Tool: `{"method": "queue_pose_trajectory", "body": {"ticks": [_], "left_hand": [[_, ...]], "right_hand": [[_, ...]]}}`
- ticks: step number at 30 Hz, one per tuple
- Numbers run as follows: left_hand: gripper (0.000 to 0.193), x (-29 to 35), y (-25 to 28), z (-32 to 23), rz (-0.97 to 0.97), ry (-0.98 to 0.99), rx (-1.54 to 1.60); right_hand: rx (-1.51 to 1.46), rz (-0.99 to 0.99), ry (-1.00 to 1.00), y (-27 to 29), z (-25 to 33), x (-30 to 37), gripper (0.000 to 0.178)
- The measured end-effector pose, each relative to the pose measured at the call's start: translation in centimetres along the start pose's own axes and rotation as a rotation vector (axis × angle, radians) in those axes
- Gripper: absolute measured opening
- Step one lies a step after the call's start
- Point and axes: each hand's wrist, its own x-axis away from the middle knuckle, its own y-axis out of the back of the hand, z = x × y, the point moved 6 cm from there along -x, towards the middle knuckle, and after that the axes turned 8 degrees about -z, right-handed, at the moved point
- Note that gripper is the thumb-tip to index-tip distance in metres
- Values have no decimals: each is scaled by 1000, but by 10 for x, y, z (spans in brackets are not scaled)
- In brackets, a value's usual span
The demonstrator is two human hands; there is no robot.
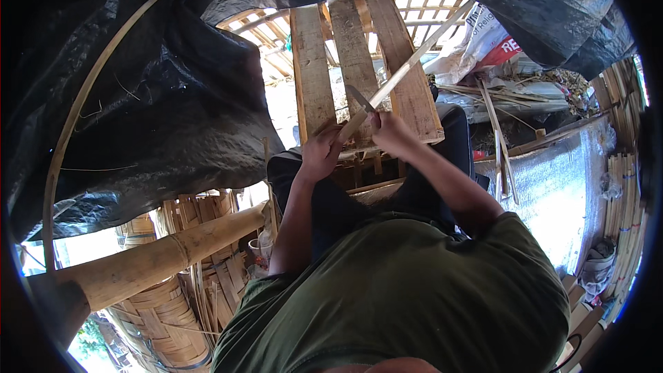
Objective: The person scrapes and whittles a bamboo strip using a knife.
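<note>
You are sitting with your knees on both sides of the near end of a table [311, 62] made of three long boards with gaps between them. Your left hand [320, 153] has its fingers curled around the near end of a long, pale wood strip [414, 62]. The strip goes up from there, far and to the right, over the middle board and the right board. Its far end is near a white and red sack [487, 41].

Your right hand [388, 132] is just beside the strip, on its right side. Its fingers are closed around the handle of a knife [359, 98]. The blade points far and to the left, across the strip. I cannot tell if the sharp edge is touching the wood.

On your left hangs a big black sheet [173, 97], with a thin bent stick [83, 103] in front of it. Nearer, on the left, is a fat bamboo pole [166, 259], with a woven basket [166, 318] under it. On your right is a shiny, pale sheet [559, 173], and past it stand bundles of thin sticks [625, 193]. You have on a dark green shirt [400, 297].
</note>
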Motion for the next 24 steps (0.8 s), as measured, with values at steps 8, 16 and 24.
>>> {"method": "queue_pose_trajectory", "body": {"ticks": [8, 16, 24], "left_hand": [[22, 2, -1, 9, -38, -47, -27], [19, 6, -2, 4, -17, -13, -5], [20, 6, -3, 8, -13, 26, -19]], "right_hand": [[-60, -184, 143, -11, 6, -1, 43], [-46, -130, 110, -7, -6, 0, 47], [-88, 203, -179, -4, -4, 1, 50]]}}
